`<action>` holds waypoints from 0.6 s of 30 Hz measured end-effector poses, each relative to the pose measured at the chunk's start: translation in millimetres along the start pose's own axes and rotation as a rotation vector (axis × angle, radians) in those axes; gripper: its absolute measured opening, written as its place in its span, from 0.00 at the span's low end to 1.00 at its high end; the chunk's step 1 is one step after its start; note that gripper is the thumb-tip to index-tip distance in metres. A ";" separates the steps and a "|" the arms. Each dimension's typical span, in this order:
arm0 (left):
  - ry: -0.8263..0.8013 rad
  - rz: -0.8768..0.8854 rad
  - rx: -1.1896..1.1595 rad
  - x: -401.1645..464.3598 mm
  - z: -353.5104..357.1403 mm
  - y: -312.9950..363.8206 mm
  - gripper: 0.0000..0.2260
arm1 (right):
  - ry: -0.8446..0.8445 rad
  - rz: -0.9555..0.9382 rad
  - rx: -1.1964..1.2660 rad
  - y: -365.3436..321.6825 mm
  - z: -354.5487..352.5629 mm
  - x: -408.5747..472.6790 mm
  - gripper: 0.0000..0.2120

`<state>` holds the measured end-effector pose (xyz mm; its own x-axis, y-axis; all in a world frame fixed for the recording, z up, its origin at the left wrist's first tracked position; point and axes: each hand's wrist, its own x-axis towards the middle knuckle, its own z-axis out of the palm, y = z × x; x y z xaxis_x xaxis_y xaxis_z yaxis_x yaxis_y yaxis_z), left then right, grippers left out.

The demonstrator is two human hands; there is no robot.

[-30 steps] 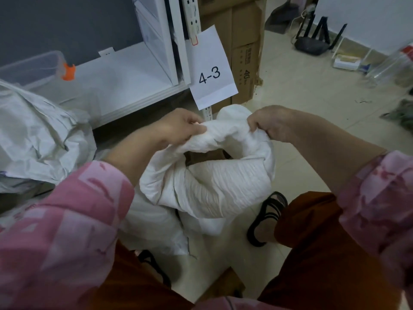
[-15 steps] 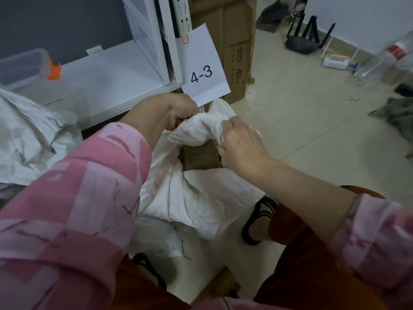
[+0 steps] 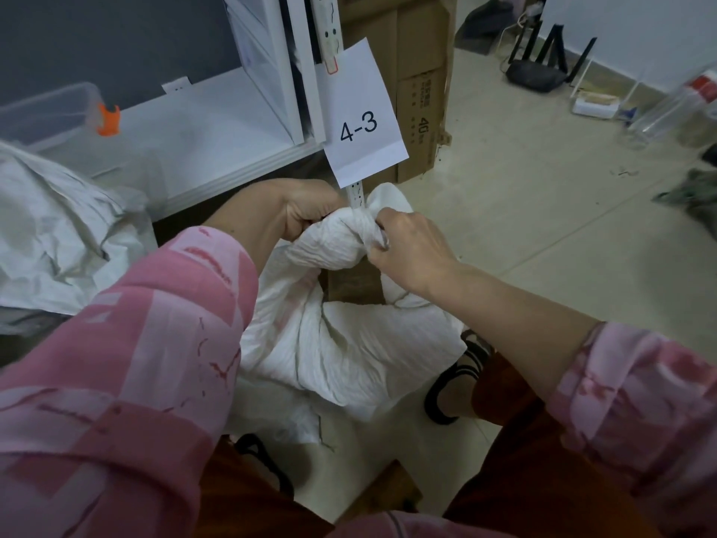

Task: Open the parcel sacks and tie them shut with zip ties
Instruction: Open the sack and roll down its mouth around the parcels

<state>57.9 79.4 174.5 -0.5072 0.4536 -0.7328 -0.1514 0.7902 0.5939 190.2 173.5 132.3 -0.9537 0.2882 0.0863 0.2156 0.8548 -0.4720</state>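
Plainly the gathering step is in hand: the white parcel sack [image 3: 349,343] stands on the floor between the person's feet, its mouth twisted into a neck [image 3: 341,242] held up between the two hands; the left hand [image 3: 306,211] is curled round the left side of that bunch, fingers wrapped into the cloth; the right hand [image 3: 411,250] pinches the other side, fingers tucked into the folds, with a loose tuft of the mouth [image 3: 388,200] poking up just beyond it. A brown box [image 3: 349,279] shows through the gap below the hands, so the sack is loaded and not yet closed; no zip tie is visible at the neck or in either hand, though one could be hidden in a palm; I cannot tell. Beyond the hands hangs a paper label [image 3: 362,114] reading 4-3, fixed to a white shelf [image 3: 217,133]; to the left of the left hand lies another crumpled sack [image 3: 58,227]. Next, I judge, one hand must hold the neck alone while the other fetches a tie and loops it below the tuft.
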 end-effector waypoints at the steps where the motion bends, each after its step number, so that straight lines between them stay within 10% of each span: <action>1: 0.050 -0.001 0.007 -2.9 1.6 1.8 0.09 | -0.027 0.028 0.020 2.4 -2.7 2.3 0.07; 6: 0.699 0.334 0.385 -10.4 11.8 1.5 0.15 | -0.180 0.360 0.384 27.5 -24.5 18.4 0.18; 11: 0.625 0.477 0.691 -4.2 41.9 -16.6 0.19 | -0.228 0.710 0.571 45.5 -34.1 33.0 0.13; 18: 0.324 0.352 0.192 9.8 15.2 -12.4 0.09 | -0.281 0.803 0.771 85.7 -49.7 27.5 0.07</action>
<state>67.7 80.4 154.9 -0.7408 0.5788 -0.3409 0.2189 0.6877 0.6922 192.9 276.1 137.8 -0.6330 0.4416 -0.6359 0.6895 -0.0520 -0.7224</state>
